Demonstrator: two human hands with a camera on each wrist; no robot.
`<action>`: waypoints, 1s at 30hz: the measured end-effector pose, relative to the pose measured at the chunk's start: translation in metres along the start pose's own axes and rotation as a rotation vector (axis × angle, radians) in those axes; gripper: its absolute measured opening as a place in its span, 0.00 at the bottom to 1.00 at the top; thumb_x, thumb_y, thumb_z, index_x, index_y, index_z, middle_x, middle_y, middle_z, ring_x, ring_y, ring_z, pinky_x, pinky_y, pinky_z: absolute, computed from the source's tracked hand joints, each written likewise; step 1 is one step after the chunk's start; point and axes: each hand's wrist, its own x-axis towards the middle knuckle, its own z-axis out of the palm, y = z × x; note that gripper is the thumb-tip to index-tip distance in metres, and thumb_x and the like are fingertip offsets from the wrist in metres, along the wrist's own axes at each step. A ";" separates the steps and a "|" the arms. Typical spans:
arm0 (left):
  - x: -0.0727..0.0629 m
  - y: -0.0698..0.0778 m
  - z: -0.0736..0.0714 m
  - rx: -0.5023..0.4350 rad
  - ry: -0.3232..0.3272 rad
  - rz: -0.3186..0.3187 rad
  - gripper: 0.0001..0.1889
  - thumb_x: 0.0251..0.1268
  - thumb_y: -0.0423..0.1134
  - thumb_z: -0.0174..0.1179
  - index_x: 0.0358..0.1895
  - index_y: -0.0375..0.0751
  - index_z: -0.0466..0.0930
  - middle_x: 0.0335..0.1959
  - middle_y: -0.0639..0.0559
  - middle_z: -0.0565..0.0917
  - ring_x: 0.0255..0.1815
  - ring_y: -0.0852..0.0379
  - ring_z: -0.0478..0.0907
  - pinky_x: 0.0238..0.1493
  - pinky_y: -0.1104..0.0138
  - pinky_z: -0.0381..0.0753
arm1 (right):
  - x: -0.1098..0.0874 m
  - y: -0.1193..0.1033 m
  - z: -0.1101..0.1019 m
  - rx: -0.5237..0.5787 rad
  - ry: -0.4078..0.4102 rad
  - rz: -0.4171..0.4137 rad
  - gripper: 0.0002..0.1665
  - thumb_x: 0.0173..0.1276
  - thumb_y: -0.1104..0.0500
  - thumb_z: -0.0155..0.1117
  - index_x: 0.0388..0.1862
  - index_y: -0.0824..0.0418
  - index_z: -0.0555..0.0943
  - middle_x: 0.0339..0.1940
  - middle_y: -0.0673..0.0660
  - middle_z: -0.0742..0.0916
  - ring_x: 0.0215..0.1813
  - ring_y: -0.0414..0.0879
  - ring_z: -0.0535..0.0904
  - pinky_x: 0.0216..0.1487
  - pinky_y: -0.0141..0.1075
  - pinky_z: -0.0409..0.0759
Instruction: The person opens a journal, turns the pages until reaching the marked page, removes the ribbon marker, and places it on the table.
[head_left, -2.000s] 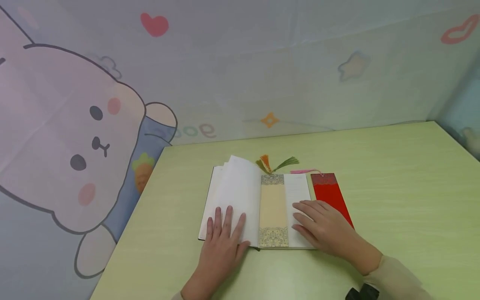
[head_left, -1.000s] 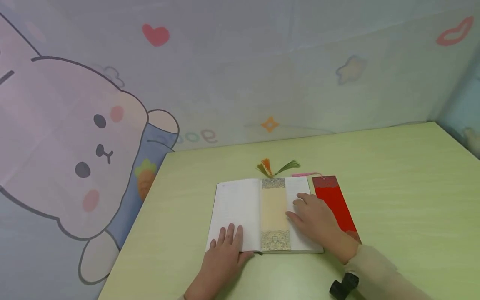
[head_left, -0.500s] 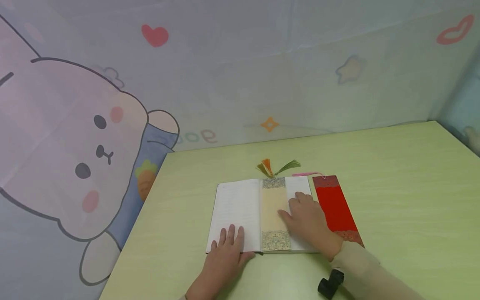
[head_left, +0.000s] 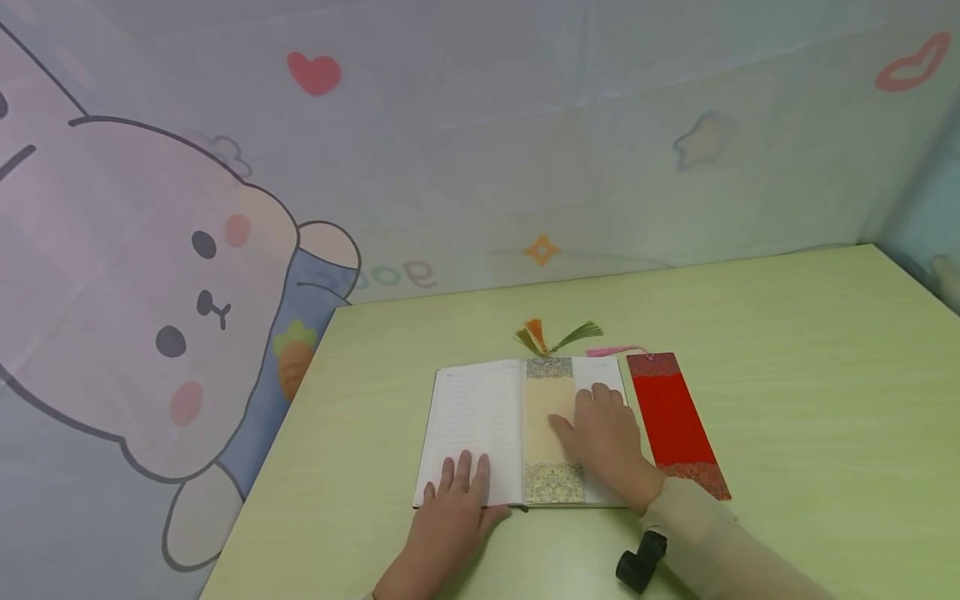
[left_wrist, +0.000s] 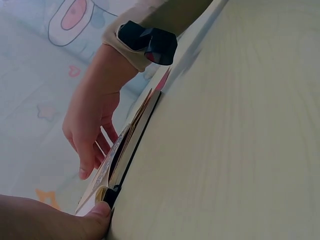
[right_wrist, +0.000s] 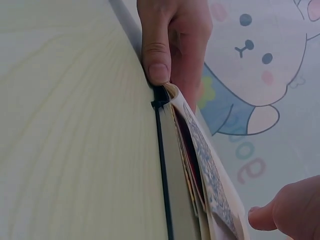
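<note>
An open notebook (head_left: 476,417) lies on the table, with a beige patterned bookmark (head_left: 553,483) along the right page by the spine. My left hand (head_left: 450,508) rests on the lower left page, fingers straight and spread. Its thumb (left_wrist: 101,210) lies at the notebook's lower edge beside the spine in the left wrist view. Over the right page is my right hand (head_left: 603,437), fingers loosely bent and pointing down, thumb across the bookmark's middle. In the right wrist view, page layers and other thin coloured edges (right_wrist: 192,175) show beneath the bookmark (right_wrist: 215,180).
A red bookmark (head_left: 671,417) with a pink tassel (head_left: 615,351) lies right of the notebook. Green (head_left: 579,334) and orange (head_left: 534,335) tassels stick out past its top edge. A black wrist camera (head_left: 642,562) sits on the right sleeve. Behind the table (head_left: 795,375) hangs a printed cloth (head_left: 450,150).
The lifted left pages have come down flat, and the left hand has slid toward the lower edge. The right hand has moved left, its thumb now over the beige bookmark; more red bookmark shows.
</note>
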 end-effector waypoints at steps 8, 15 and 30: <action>-0.002 0.000 -0.001 -0.011 -0.001 0.002 0.35 0.64 0.59 0.50 0.66 0.36 0.64 0.66 0.34 0.64 0.66 0.35 0.59 0.55 0.40 0.65 | 0.004 -0.010 0.005 -0.009 -0.024 0.094 0.31 0.59 0.43 0.63 0.35 0.72 0.70 0.34 0.65 0.72 0.42 0.59 0.68 0.40 0.48 0.70; -0.002 0.000 -0.001 -0.006 0.006 0.007 0.35 0.64 0.59 0.50 0.66 0.36 0.64 0.66 0.35 0.64 0.66 0.35 0.60 0.54 0.40 0.65 | 0.006 -0.011 0.005 -0.026 -0.017 0.112 0.31 0.58 0.45 0.64 0.34 0.74 0.69 0.35 0.67 0.72 0.44 0.61 0.67 0.41 0.49 0.69; -0.004 0.001 -0.002 0.005 0.031 0.016 0.35 0.65 0.59 0.49 0.66 0.36 0.64 0.65 0.34 0.65 0.65 0.35 0.61 0.54 0.41 0.66 | 0.008 -0.003 -0.006 0.266 -0.091 0.218 0.27 0.56 0.48 0.68 0.40 0.64 0.66 0.24 0.57 0.75 0.25 0.50 0.71 0.21 0.39 0.68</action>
